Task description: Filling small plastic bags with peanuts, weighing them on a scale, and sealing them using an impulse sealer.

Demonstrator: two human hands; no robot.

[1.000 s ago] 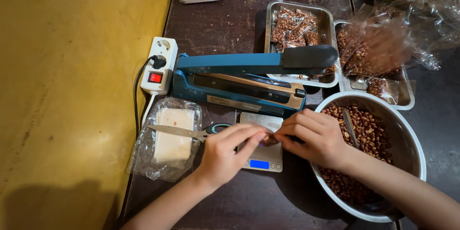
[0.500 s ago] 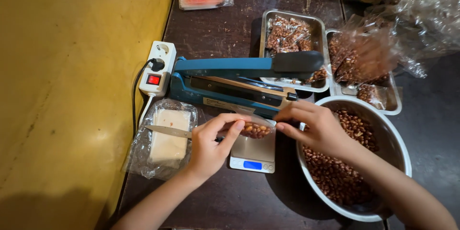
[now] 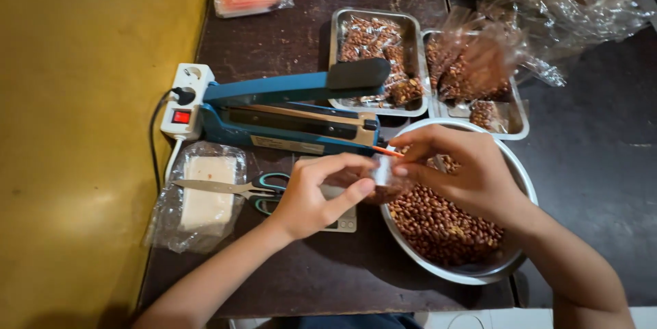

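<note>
My left hand (image 3: 316, 195) and my right hand (image 3: 460, 167) together hold a small clear bag of peanuts (image 3: 378, 180) between them, at the near-left rim of a steel bowl (image 3: 483, 273) full of peanuts. The bag's top has an orange-red strip under my right fingertips. Under my left hand lies a small digital scale (image 3: 343, 221), mostly hidden. Just behind the hands stands a blue heat sealer (image 3: 287, 118) with its black-handled arm raised.
Scissors (image 3: 229, 186) lie on a plastic-wrapped stack of white bags (image 3: 200, 195) at the left. A white power strip (image 3: 185, 102) with a red switch sits by the sealer. Two steel trays (image 3: 340, 62) of packed peanut bags stand behind. A yellow wall runs along the left.
The bag of peanuts was lifted off the scale and carried right, toward the bowl, with both hands following. The scale's blue display is now covered by my left hand.
</note>
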